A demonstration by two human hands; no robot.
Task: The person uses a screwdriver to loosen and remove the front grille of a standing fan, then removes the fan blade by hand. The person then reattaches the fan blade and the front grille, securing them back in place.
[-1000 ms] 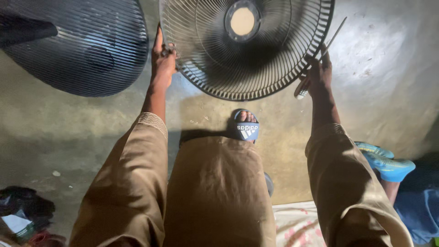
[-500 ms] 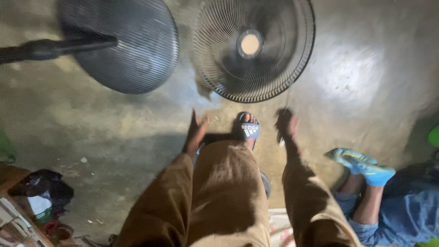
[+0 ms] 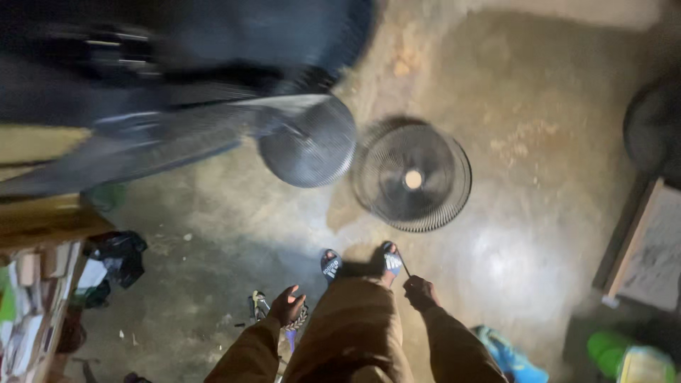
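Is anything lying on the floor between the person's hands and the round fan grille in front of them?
Only the person's own feet in sandals lie between the hands, left hand and right hand, and the fan grille; the remaining floor looks bare.

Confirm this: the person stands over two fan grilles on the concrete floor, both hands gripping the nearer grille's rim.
Not quite. The head view shows the nearer fan grille lying free on the concrete floor. The left hand and right hand hang by the legs. The second grille lies beside it.

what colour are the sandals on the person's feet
Blue, with pale marking across the strap; the sandals show in the head view, below the fan grille.
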